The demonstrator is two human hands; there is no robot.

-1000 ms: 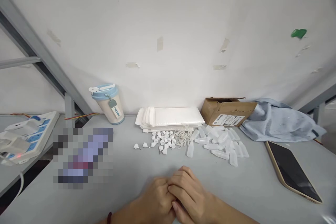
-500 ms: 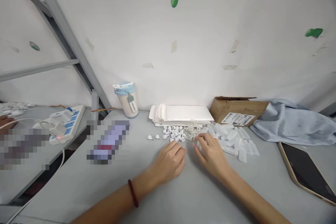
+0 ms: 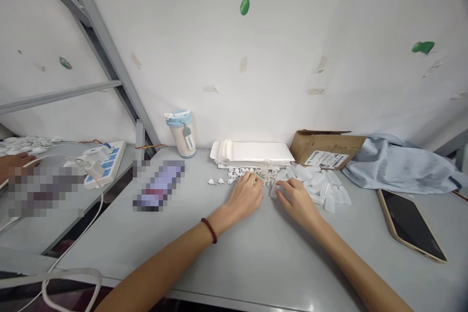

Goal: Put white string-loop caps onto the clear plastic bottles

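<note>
My left hand (image 3: 245, 194) is over the near side of a pile of small white caps (image 3: 234, 174), fingers curled down and pressed together. Whatever its fingertips hold, if anything, is hidden under the hand. Thin white cords (image 3: 268, 174) lie bunched between my two hands. Thumb and forefinger of my right hand (image 3: 297, 201) close on a translucent plastic tube (image 3: 273, 191), which sticks out to the left of the fingertips. Beyond that hand, to the right, spreads a heap of similar translucent plastic tubes (image 3: 318, 183). Two loose white caps (image 3: 211, 181) lie left of the pile.
White padded envelopes (image 3: 261, 152) lie stacked behind the pile. Against the wall stand a tumbler (image 3: 183, 134), a cardboard box (image 3: 325, 148) and bunched blue cloth (image 3: 398, 163). A phone (image 3: 411, 224) lies right. Leftward are a power strip (image 3: 109, 165) and another person's hand (image 3: 16, 165).
My left hand has reached forward over the caps, covering part of them. The right thumb and forefinger have drawn together at a translucent tube. The camera view has shifted slightly.
</note>
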